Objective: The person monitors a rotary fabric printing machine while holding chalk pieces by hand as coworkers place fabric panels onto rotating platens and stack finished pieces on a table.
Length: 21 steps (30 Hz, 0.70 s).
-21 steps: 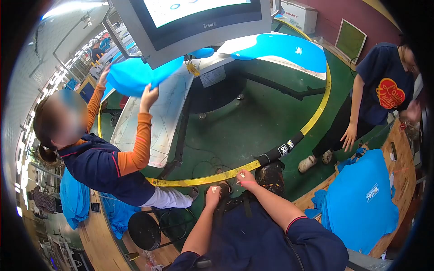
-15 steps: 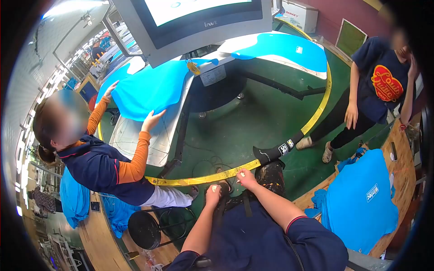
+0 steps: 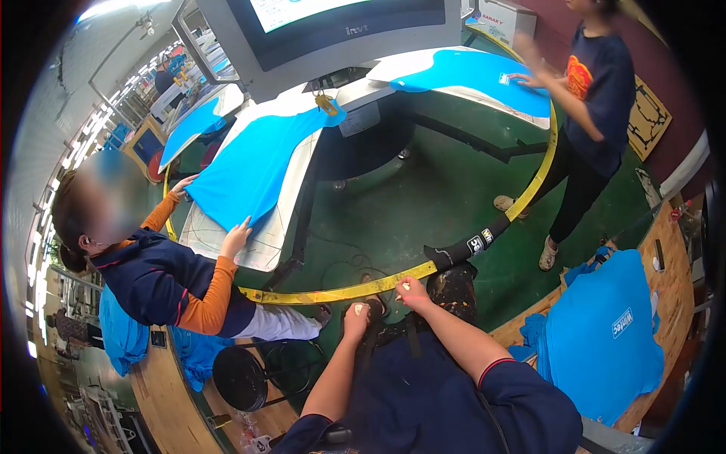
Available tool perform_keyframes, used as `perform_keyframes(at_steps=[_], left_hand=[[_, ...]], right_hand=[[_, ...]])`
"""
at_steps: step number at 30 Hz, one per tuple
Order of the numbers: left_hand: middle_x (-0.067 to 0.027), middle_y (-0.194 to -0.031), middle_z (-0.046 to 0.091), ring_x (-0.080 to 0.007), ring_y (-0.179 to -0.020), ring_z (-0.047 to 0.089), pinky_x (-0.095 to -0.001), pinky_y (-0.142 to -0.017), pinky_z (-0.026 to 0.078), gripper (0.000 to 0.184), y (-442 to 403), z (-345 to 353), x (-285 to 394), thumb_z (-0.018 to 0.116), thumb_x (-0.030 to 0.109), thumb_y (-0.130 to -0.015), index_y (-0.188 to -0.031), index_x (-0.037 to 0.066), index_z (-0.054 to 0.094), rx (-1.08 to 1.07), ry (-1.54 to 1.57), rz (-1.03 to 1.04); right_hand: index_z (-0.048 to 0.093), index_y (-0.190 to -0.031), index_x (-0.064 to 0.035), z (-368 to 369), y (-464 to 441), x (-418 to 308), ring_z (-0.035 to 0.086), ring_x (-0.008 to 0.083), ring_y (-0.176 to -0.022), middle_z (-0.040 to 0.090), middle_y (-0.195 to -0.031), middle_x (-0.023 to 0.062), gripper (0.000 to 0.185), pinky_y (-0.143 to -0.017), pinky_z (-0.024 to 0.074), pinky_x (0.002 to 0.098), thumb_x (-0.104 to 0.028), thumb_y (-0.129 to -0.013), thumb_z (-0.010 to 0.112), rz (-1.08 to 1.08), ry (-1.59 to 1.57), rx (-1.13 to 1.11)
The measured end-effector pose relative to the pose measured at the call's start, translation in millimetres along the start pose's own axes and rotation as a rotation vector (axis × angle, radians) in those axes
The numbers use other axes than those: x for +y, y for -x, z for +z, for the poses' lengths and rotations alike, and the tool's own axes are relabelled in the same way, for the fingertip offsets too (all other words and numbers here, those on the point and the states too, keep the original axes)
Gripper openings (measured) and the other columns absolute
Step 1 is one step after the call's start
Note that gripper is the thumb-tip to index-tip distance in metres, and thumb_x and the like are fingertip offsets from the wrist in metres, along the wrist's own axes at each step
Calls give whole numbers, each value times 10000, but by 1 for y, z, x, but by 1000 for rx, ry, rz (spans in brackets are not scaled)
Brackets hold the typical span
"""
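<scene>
My left hand point(image 3: 355, 321) is closed in front of my lap, with a small pale bit showing at its fingers, too small to name. Close by on the right, my right hand point(image 3: 414, 295) is also closed, another small pale bit at its fingertips. It is nearest to the yellow curved rail point(image 3: 340, 292) and the black wrapped sleeve point(image 3: 461, 251) around that rail. Across the rail, a co-worker's two hands hold the near edge of a blue fabric panel point(image 3: 253, 166) on a white board point(image 3: 283, 227).
A stack of blue shirts point(image 3: 597, 333) lies on the wooden table point(image 3: 665, 280) to my right. A black stool point(image 3: 240, 378) stands at lower left. A grey machine with a screen point(image 3: 340, 45) is ahead. Another co-worker point(image 3: 597, 98) stands by a second blue panel point(image 3: 469, 79).
The left co-worker has drawn the blue panel down flatter onto the board. The right co-worker has stepped toward the far board, a hand now at its panel. My hands have barely moved.
</scene>
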State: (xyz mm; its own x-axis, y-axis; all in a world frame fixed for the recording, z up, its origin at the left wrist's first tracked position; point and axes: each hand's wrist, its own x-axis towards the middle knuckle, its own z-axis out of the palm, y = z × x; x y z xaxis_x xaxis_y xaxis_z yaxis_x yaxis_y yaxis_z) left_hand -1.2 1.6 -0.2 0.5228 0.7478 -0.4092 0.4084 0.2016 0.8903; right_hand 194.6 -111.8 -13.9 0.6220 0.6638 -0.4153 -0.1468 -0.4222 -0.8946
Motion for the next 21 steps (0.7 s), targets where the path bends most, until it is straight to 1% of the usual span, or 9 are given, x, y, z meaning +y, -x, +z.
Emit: perform_keyframes(at_steps=[5, 9, 21], left_hand=[[-40, -776, 683, -121, -631, 629, -292, -606, 513, 198, 2, 2, 5, 660, 218, -976, -1021, 27, 677, 7, -38, 2], [-24, -755, 645, -101, -595, 583, -262, -560, 476, 179, -3, 0, -2, 649, 207, -1003, -1014, 29, 652, -2, -18, 23], [-24, -757, 651, -98, -596, 587, -264, -562, 483, 175, -2, 1, -4, 656, 202, -996, -1018, 29, 653, 8, -20, 22]], right_hand=[[619, -1059, -78, 2, -6, 9, 689, 122, -695, 718, -817, 57, 217, -575, 527, 285, -267, -974, 682, -32, -12, -9], [612, -1051, -77, 3, -4, 8, 688, 125, -692, 717, -814, 57, 205, -571, 523, 285, -259, -981, 673, -39, -52, -11], [620, -1048, -76, 1, -4, 5, 689, 134, -672, 722, -806, 67, 231, -580, 527, 293, -283, -969, 684, -21, -10, -8]])
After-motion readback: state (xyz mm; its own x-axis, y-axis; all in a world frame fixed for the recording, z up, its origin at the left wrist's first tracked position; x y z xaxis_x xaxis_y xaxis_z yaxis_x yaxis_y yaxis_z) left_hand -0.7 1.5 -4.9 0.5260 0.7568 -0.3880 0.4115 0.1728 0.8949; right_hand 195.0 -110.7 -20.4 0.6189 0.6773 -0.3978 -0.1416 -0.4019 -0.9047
